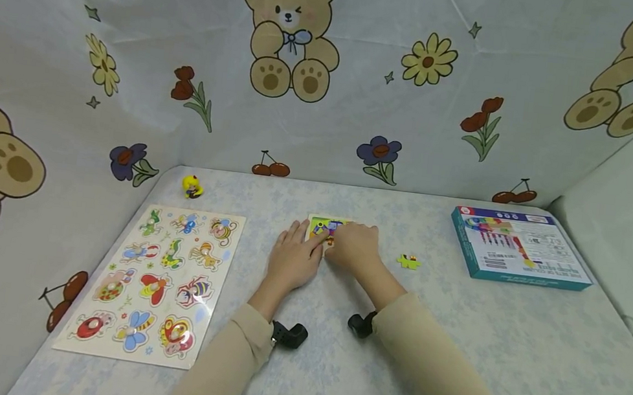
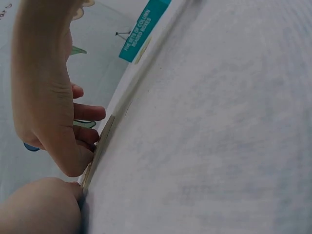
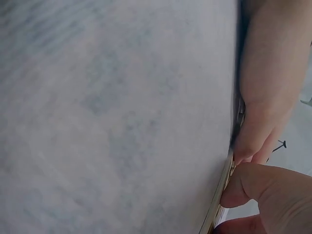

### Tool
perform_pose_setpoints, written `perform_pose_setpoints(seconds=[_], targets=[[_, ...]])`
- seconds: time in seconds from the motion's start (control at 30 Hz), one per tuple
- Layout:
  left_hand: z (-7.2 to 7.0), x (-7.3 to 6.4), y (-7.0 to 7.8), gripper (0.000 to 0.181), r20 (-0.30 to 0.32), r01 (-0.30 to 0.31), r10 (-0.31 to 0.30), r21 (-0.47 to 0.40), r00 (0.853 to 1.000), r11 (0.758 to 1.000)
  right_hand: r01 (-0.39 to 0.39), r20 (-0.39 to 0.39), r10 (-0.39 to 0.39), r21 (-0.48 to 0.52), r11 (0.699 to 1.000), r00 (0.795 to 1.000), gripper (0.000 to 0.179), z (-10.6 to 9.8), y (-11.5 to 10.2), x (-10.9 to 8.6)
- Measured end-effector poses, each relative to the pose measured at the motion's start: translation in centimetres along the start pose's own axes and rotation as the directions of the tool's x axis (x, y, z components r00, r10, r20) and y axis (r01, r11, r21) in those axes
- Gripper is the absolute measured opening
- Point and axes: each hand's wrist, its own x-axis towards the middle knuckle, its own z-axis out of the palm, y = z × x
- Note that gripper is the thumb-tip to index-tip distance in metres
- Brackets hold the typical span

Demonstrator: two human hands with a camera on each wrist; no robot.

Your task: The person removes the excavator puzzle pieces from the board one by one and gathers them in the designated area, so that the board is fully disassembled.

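A small colourful jigsaw puzzle board (image 1: 319,221) lies flat on the table, partly covered by both hands. My left hand (image 1: 293,259) rests at the board's left edge with its fingers stretched out, the thumb reaching over the near part of the picture. Over the board's right side, my right hand (image 1: 356,248) has bent fingers and touches the puzzle. Whether a piece is between its fingertips is hidden. In the left wrist view the board (image 2: 101,146) shows edge-on under the right hand (image 2: 46,97). A loose yellow-green puzzle piece (image 1: 409,262) lies right of the right hand.
A large peg-style board with insect pictures (image 1: 221,317) lies at the left. Behind it stands a small yellow-haired figurine (image 1: 192,186). A flat teal-edged box (image 1: 521,250) lies at the back right. A patterned cloth (image 1: 348,123) hangs along the back edge.
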Motion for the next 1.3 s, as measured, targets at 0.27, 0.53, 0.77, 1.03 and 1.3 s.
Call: perform_pose_setpoints(seconds=[0.27, 0.53, 0.77, 1.03, 1.3], targets=[[0.1, 0.1, 0.0, 0.046, -0.019, -0.016, 0.016, -0.002, 1.0, 1.0, 0.017, 0.021, -0.016, -0.037, 0.999, 1.0, 0.033, -0.3, -0.5, 0.1], [0.0, 0.0, -0.1, 0.046, -0.013, -0.008, 0.009, 0.01, 1.0, 1.0, -0.034, 0.055, 0.035, -0.012, 0.999, 0.998, 0.041, -0.6, -0.8, 0.3], [0.1, 0.0, -0.1, 0.046, -0.01, -0.009, 0.009, 0.017, 1.0, 1.0, -0.008, 0.055, 0.011, -0.056, 0.998, 0.998, 0.034, -0.8, -1.8, 0.4], [0.2, 0.1, -0.2, 0.046, -0.017, -0.006, 0.006, 0.017, 1.0, 1.0, 0.026, 0.089, -0.02, -0.074, 0.997, 0.996, 0.03, -1.4, -1.5, 0.4], [0.2, 0.0, -0.1, 0.045, -0.02, -0.001, 0.0, -0.024, 1.0, 1.0, 0.016, 0.045, -0.019, 0.071, 0.997, 0.999, 0.028, -1.1, 0.6, -0.1]])
